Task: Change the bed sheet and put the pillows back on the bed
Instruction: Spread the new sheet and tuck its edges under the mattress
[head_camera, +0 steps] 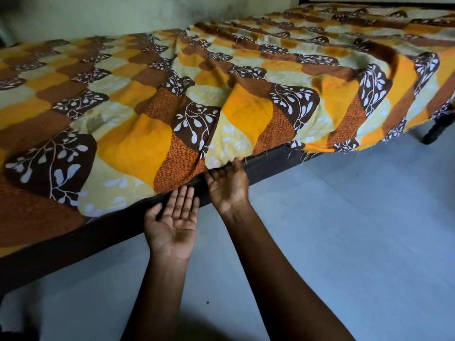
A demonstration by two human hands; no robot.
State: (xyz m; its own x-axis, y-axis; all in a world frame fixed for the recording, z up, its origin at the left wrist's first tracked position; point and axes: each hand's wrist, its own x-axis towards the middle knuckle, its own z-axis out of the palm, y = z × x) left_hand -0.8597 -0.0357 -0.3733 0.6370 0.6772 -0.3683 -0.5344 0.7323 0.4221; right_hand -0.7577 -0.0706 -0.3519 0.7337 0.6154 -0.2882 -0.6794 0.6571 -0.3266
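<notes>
Hands 2 — left (pixel 172 225) released | right (pixel 227 187) touching hem, grasp unclear | sheet (pixel 138 143) 1

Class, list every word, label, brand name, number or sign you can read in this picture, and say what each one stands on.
None: no readable text anywhere in the picture.
The bed sheet carries only a printed pattern of leaves and coloured patches.
The bed frame, wall, floor, left hand and right hand bear no writing.
</notes>
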